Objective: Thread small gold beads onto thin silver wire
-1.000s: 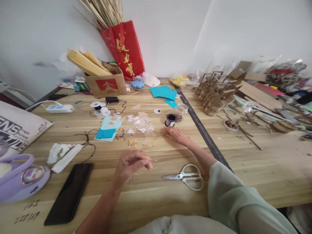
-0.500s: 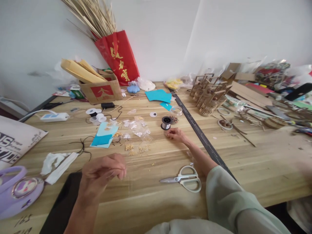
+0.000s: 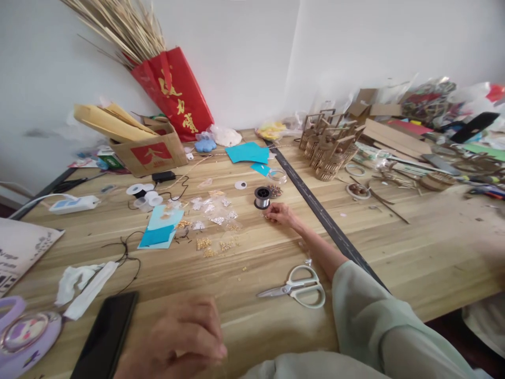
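A black spool [image 3: 262, 198] wound with thin silvery line stands upright mid-table. My right hand [image 3: 281, 215] is just in front of it, thumb and fingers pinched together; what lies between the fingertips is too small to make out. My left hand [image 3: 189, 337], slightly blurred, is near the table's front edge with its fingers curled and closed, and its contents are hidden. Scissors [image 3: 294, 287] with pale handles lie slightly open between my hands and to the right. Small gold beads [image 3: 204, 243] and clear packets of silvery pieces [image 3: 216, 213] are spread left of the spool.
A black phone [image 3: 104, 334] and a purple object [image 3: 33, 337] lie at left. Blue sheets [image 3: 158, 231] and a cardboard box [image 3: 152, 152] are farther back. A red bag [image 3: 173, 89] leans against the wall. Small wooden baskets [image 3: 329, 147] stand right of a dark strip [image 3: 311, 205].
My left hand has moved down and to the right, closer to the front edge. My right hand remains pinched beside the spool. The whole view has shifted slightly.
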`<control>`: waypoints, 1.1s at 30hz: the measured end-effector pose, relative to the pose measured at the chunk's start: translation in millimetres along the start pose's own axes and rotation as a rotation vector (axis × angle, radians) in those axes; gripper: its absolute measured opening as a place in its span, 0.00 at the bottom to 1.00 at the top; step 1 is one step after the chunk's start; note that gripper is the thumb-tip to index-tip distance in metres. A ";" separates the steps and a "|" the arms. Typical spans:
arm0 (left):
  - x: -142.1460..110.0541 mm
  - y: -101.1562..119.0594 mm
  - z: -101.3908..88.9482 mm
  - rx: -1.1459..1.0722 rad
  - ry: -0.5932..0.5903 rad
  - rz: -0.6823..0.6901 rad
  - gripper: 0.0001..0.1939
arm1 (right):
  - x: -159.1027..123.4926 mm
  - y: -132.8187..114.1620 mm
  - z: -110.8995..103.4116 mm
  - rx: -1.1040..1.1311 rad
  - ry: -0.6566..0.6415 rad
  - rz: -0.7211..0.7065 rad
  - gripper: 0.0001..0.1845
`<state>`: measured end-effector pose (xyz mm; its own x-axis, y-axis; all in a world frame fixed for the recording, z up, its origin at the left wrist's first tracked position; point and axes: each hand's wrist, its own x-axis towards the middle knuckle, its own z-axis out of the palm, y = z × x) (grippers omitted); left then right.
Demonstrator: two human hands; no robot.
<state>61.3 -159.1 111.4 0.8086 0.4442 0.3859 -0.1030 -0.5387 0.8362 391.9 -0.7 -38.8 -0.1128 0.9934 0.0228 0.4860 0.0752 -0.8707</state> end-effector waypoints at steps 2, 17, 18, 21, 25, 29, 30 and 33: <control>3.3 0.7 11.4 0.009 -0.079 -0.058 0.06 | 0.1 -0.8 -0.4 -0.044 -0.001 -0.028 0.06; 24.2 -17.3 63.5 -0.075 -0.310 -0.085 0.23 | -2.8 -12.9 4.0 -0.380 0.018 -0.167 0.04; 24.5 -18.0 63.8 -0.078 -0.315 -0.087 0.22 | -4.2 -14.8 3.0 -0.389 0.010 -0.167 0.04; 26.3 -18.7 63.2 -0.118 -0.354 -0.058 0.19 | -10.8 -24.6 -0.2 -0.407 -0.027 -0.173 0.04; 28.7 -17.8 61.0 -0.142 -0.346 -0.020 0.17 | -28.4 -51.6 -0.9 -0.430 -0.204 -0.270 0.04; 28.6 -17.3 60.0 -0.135 -0.331 -0.005 0.16 | -56.6 -84.1 6.3 -0.486 -0.497 -0.399 0.05; 28.4 -17.2 59.9 -0.136 -0.325 0.000 0.16 | -63.9 -90.2 9.4 -0.520 -0.540 -0.415 0.05; 28.5 -16.9 59.7 -0.147 -0.315 0.006 0.16 | -82.1 -99.9 19.6 -0.622 -0.644 -0.413 0.04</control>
<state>120.7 -180.1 85.0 0.9445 0.1864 0.2706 -0.1719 -0.4215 0.8904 335.6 -91.4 36.7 -0.7373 0.6550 -0.1656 0.6502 0.6214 -0.4372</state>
